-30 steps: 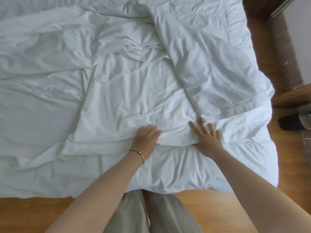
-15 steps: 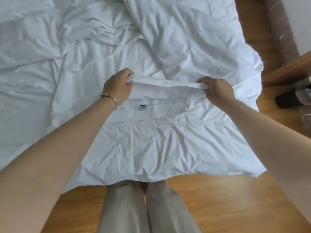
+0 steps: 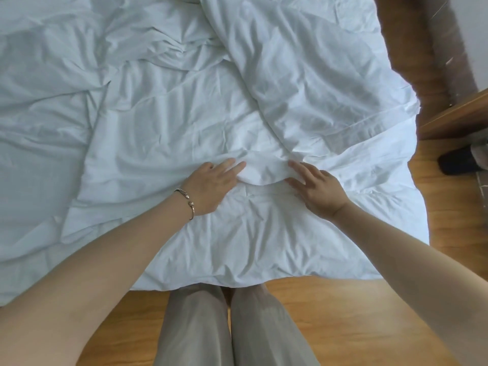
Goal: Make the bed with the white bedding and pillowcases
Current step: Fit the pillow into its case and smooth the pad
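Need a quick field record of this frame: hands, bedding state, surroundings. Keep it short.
left hand: flat, fingers straight, pressing on the white bedding
right hand: flat, fingers spread, pressing on the bedding
bracelet: on left wrist
white bedding: wrinkled, a bunched fold between the two hands
pillowcase-like piece: lies diagonally at upper right, hemmed edge toward the bed's right side
floor: wood, person standing at the bed's edge
dark object: on floor at right, unclear what
bed state: not yet made

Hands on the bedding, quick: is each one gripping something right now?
Left hand: open, fingers flat on the white bedding, gripping nothing.
Right hand: open, fingers spread on it too.
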Demonstrator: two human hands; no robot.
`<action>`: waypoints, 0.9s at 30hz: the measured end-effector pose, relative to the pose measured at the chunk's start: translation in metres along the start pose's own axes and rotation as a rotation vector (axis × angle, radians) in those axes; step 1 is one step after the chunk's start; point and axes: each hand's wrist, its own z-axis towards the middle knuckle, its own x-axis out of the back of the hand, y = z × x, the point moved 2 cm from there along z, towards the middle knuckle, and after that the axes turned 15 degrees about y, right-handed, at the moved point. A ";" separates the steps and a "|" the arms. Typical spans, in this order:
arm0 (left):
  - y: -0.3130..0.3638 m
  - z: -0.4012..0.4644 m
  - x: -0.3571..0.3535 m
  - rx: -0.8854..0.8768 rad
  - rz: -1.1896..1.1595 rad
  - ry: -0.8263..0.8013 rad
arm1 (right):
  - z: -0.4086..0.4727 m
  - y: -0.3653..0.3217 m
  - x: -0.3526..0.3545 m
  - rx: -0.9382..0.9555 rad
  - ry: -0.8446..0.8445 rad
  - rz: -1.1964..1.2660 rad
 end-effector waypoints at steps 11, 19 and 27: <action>0.003 0.053 0.036 0.270 -0.168 0.220 | 0.030 -0.016 0.005 -0.416 -0.024 -0.102; -0.013 0.028 0.133 0.369 -0.302 0.521 | 0.066 -0.029 0.078 -0.734 0.216 0.021; -0.071 -0.009 0.220 0.490 -0.278 0.511 | 0.129 -0.080 0.140 -0.543 0.128 0.117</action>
